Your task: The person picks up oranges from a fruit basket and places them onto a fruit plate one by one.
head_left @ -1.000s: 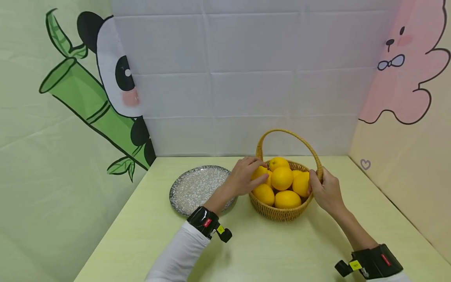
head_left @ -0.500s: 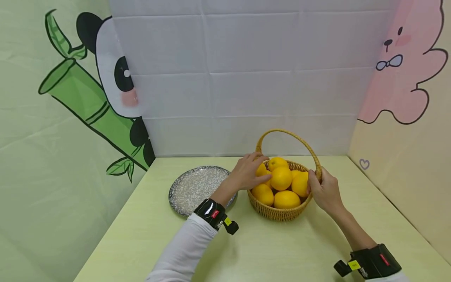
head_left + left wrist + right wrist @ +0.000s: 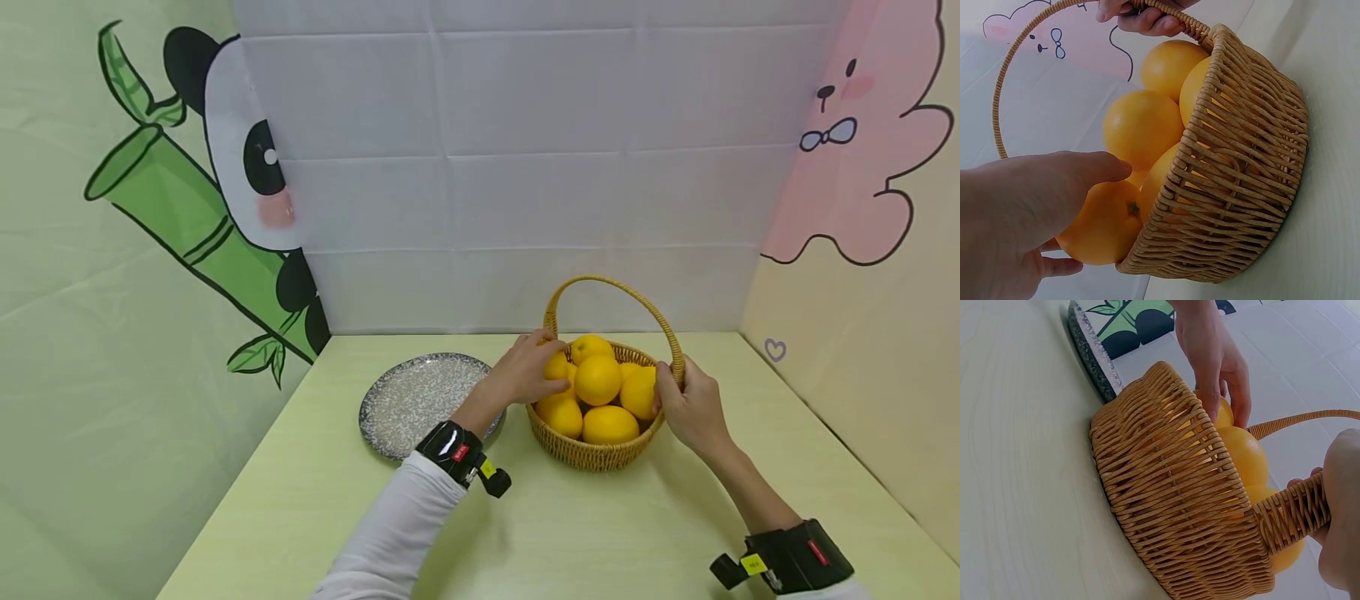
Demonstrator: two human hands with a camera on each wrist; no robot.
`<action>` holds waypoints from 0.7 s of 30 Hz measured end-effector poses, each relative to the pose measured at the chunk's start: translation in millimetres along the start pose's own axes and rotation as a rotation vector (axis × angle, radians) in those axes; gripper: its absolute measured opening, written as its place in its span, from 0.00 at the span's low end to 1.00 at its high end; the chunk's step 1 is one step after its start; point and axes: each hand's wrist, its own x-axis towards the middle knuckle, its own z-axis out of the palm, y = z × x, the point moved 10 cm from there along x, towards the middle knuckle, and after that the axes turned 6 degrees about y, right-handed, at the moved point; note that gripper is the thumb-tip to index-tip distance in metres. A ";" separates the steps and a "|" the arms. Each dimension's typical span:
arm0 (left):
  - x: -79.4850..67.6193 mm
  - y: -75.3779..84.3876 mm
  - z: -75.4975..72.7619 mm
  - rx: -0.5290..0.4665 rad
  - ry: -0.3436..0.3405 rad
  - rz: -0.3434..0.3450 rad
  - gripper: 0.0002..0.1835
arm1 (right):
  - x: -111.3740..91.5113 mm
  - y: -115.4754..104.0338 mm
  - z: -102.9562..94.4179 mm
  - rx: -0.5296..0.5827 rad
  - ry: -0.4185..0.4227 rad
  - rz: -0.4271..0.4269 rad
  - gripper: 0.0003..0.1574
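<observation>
A wicker basket (image 3: 592,454) full of several yellow-orange oranges (image 3: 597,380) stands on the table. My left hand (image 3: 521,372) is over its left side, thumb and fingers around an orange (image 3: 1102,222) at the rim. That orange still sits among the others, its stem end facing the thumb in the left wrist view. On the other side, my right hand (image 3: 696,406) grips the base of the basket's arched handle (image 3: 1294,509). Left of the basket lies a round speckled grey plate (image 3: 420,400), partly covered by my left forearm.
The pale wooden table (image 3: 600,533) reaches back to a white panelled wall (image 3: 525,192). Side walls carry a painted panda with bamboo (image 3: 187,208) and a pink bear (image 3: 847,192). Both wrists wear black camera bands (image 3: 798,557).
My left hand has shifted slightly right and forward, and its fingers and thumb have closed around the orange at the basket's left. My right hand keeps its grip on the handle.
</observation>
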 end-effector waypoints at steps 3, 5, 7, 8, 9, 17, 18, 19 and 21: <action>0.1 0.4 -0.5 -0.007 0.009 -0.001 0.34 | -0.1 0.8 -0.5 0.002 -0.002 0.004 0.20; 0.2 0.6 -1.0 -0.010 0.017 -0.001 0.33 | 0.0 1.0 -0.8 0.000 -0.005 0.007 0.21; 0.2 0.6 -1.3 -0.012 0.025 -0.002 0.33 | 0.0 1.3 -0.6 0.000 -0.008 0.010 0.21; 0.3 0.5 -1.4 -0.013 0.028 -0.002 0.33 | 0.1 1.3 -0.7 0.000 -0.009 0.011 0.21; 0.4 0.4 -1.3 -0.014 0.031 -0.003 0.33 | 0.1 1.4 -0.6 -0.001 -0.010 0.010 0.21; 1.9 -0.3 -2.0 -0.012 0.068 0.005 0.32 | 0.3 1.5 -0.7 0.000 -0.009 0.015 0.21; 1.9 -0.2 -2.2 -0.010 0.074 0.009 0.32 | 0.2 1.3 -0.8 0.000 -0.008 0.016 0.21; 2.0 -0.3 -2.6 -0.008 0.081 0.013 0.32 | 0.2 1.0 -1.0 0.000 -0.007 0.017 0.21; 2.1 0.0 -3.3 -0.011 0.092 0.019 0.32 | 0.1 0.5 -0.9 0.002 -0.007 0.020 0.20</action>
